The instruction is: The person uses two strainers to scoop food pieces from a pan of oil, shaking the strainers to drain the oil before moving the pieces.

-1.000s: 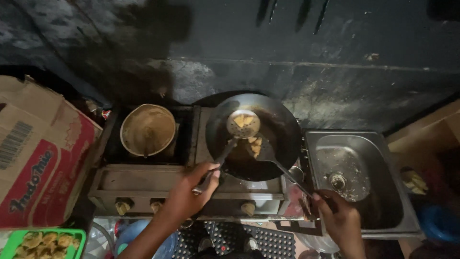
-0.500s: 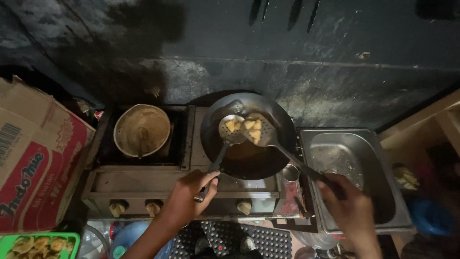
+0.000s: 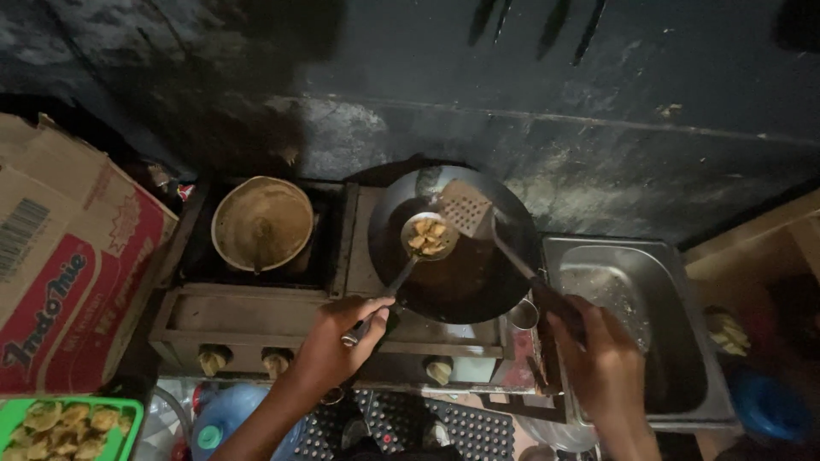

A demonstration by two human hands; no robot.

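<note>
My left hand point(image 3: 337, 341) grips the handle of a round skimmer ladle point(image 3: 429, 236) that holds a few golden fried pieces above a black wok point(image 3: 457, 282) of dark oil. My right hand point(image 3: 598, 358) holds the dark handle of a slotted spatula point(image 3: 466, 207), whose flat blade rests against the ladle's far right rim. The wok sits on the right burner of a two-burner gas stove point(image 3: 256, 320).
A round tan pan point(image 3: 261, 224) sits on the left burner. A steel tray point(image 3: 649, 316) lies right of the stove. A cardboard box point(image 3: 60, 273) stands at left, above a green basket point(image 3: 17, 411) of fried pieces. A blue water jug point(image 3: 224, 418) is below the stove.
The ladle has lifted out of the oil with fried pieces in it, and the spatula blade has moved up beside it. My right hand has shifted up along the handle.
</note>
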